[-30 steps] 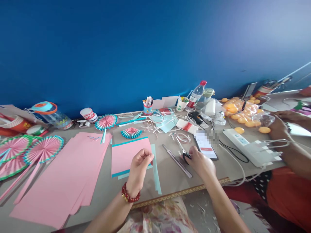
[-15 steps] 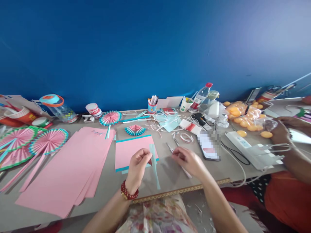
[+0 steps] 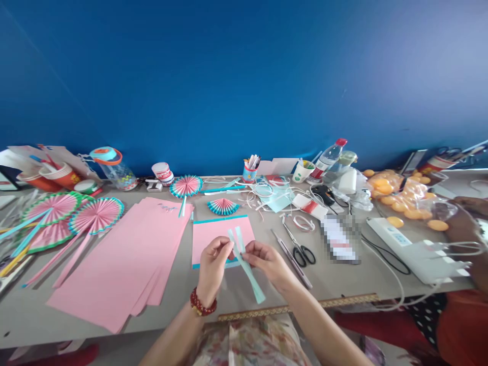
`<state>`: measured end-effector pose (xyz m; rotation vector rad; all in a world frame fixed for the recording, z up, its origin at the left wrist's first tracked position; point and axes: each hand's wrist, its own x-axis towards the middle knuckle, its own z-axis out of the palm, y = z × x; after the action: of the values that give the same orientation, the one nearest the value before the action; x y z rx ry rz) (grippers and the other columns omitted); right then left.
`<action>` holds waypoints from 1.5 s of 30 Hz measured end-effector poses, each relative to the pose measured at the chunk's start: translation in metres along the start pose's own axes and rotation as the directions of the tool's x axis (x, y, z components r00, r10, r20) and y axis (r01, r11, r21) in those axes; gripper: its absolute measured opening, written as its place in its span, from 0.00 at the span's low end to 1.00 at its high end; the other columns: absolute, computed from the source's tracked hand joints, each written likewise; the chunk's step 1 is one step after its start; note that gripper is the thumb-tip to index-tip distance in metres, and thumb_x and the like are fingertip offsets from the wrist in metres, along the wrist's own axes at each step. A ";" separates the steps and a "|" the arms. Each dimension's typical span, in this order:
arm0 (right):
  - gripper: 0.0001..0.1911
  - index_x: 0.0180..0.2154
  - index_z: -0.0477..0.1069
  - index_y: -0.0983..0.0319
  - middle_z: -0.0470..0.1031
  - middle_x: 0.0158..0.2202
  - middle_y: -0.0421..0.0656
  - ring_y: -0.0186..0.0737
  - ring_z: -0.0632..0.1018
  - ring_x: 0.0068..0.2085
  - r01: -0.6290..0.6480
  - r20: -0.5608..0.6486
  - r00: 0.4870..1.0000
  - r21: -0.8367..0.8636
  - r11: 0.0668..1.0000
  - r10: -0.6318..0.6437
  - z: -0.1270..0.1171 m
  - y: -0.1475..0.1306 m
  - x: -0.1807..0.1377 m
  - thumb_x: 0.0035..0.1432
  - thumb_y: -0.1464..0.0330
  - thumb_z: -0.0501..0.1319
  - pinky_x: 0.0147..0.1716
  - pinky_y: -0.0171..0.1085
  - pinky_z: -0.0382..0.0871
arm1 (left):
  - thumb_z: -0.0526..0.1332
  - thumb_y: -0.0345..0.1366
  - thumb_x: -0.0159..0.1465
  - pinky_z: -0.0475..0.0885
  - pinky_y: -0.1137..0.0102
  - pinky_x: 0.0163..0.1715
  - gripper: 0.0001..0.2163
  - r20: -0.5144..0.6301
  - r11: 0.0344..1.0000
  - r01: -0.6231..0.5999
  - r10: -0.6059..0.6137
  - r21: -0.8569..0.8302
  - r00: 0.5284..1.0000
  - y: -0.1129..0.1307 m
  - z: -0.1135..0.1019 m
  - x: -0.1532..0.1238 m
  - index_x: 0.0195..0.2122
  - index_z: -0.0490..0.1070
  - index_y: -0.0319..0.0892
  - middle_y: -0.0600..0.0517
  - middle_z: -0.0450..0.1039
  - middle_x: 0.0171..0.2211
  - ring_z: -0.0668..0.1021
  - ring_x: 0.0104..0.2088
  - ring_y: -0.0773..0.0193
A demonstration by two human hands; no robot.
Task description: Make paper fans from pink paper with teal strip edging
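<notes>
My left hand (image 3: 212,264), with a red bead bracelet at the wrist, and my right hand (image 3: 267,260) both pinch a long light-blue paper strip (image 3: 246,263) above the table's front edge. The strip splits into two ends at the top and slants down to the right. Just behind it lies a pink sheet with teal borders (image 3: 221,238). Black-handled scissors (image 3: 299,247) and a metal ruler (image 3: 292,259) lie to the right of my right hand.
A stack of pink sheets (image 3: 125,264) lies at the left, with finished pink paper fans (image 3: 76,223) beyond it. Cups, a bottle (image 3: 328,160), white strips, a phone (image 3: 339,238), a power strip (image 3: 404,244) and orange balls (image 3: 404,195) crowd the back and right. Another person's arm (image 3: 468,223) is at the right edge.
My right hand left the scissors on the table and came left to the paper strip. The left hand lifted the strip off the table; both hands now pinch it.
</notes>
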<state>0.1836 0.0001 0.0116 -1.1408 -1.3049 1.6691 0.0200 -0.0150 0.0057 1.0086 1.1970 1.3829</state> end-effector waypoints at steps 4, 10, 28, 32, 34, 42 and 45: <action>0.17 0.33 0.69 0.62 0.75 0.29 0.40 0.36 0.75 0.31 0.085 -0.012 0.996 -0.217 0.972 -0.090 -0.015 0.001 0.017 0.55 0.53 0.64 0.34 0.36 0.69 | 0.66 0.45 0.59 0.69 0.73 0.29 0.11 -0.132 0.992 0.049 -0.064 -0.115 0.989 -0.009 -0.026 0.003 0.31 0.70 0.42 0.57 0.66 0.23 0.71 0.25 0.67; 0.08 0.34 0.72 0.61 0.77 0.29 0.41 0.40 0.77 0.34 0.186 0.010 0.978 -0.492 0.851 -0.208 -0.054 -0.015 0.087 0.54 0.63 0.61 0.38 0.38 0.69 | 0.63 0.47 0.61 0.63 0.74 0.25 0.14 -0.130 0.998 0.065 -0.066 -0.017 0.989 -0.013 -0.061 -0.007 0.29 0.67 0.42 0.58 0.62 0.21 0.67 0.23 0.68; 0.09 0.37 0.79 0.62 0.81 0.33 0.41 0.39 0.77 0.35 0.356 0.287 0.934 -0.809 0.467 -0.214 -0.012 -0.033 0.199 0.55 0.73 0.61 0.33 0.32 0.66 | 0.54 0.34 0.69 0.67 0.66 0.40 0.10 0.508 0.578 -0.502 0.168 0.644 0.845 0.034 -0.054 -0.008 0.35 0.73 0.44 0.49 0.75 0.34 0.75 0.38 0.58; 0.08 0.40 0.78 0.62 0.80 0.40 0.42 0.41 0.79 0.41 0.386 0.342 0.922 -0.838 0.386 -0.180 -0.005 -0.041 0.204 0.61 0.70 0.61 0.40 0.35 0.70 | 0.58 0.30 0.67 0.68 0.64 0.42 0.06 0.769 0.299 -0.732 -0.010 0.612 0.639 0.010 -0.017 -0.002 0.35 0.74 0.43 0.49 0.77 0.35 0.76 0.40 0.57; 0.11 0.47 0.74 0.62 0.77 0.47 0.44 0.43 0.78 0.44 0.389 0.352 0.921 -0.854 0.345 -0.166 -0.004 -0.046 0.205 0.65 0.65 0.61 0.44 0.41 0.73 | 0.60 0.30 0.65 0.68 0.64 0.41 0.04 0.799 0.174 -0.781 -0.083 0.600 0.596 -0.006 -0.004 0.000 0.36 0.74 0.42 0.48 0.76 0.34 0.75 0.40 0.56; 0.08 0.42 0.77 0.59 0.78 0.45 0.44 0.42 0.76 0.47 0.441 0.404 0.894 -0.869 0.226 -0.192 -0.008 -0.046 0.155 0.62 0.69 0.61 0.45 0.35 0.67 | 0.57 0.29 0.68 0.70 0.64 0.43 0.06 0.747 0.253 -0.739 0.081 0.624 0.659 -0.007 -0.022 -0.001 0.39 0.73 0.42 0.48 0.75 0.38 0.75 0.42 0.58; 0.06 0.38 0.77 0.58 0.80 0.39 0.40 0.39 0.78 0.43 0.452 0.432 0.891 -0.868 0.206 -0.139 -0.005 -0.029 0.129 0.56 0.69 0.65 0.39 0.32 0.66 | 0.54 0.30 0.70 0.71 0.64 0.43 0.08 0.553 0.400 -0.594 0.224 0.698 0.802 -0.001 -0.051 0.002 0.39 0.73 0.42 0.49 0.76 0.38 0.76 0.41 0.59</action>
<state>0.1437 0.1257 0.0121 -1.1202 -2.7343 0.5434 -0.0302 -0.0208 -0.0034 2.3407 1.3811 0.7789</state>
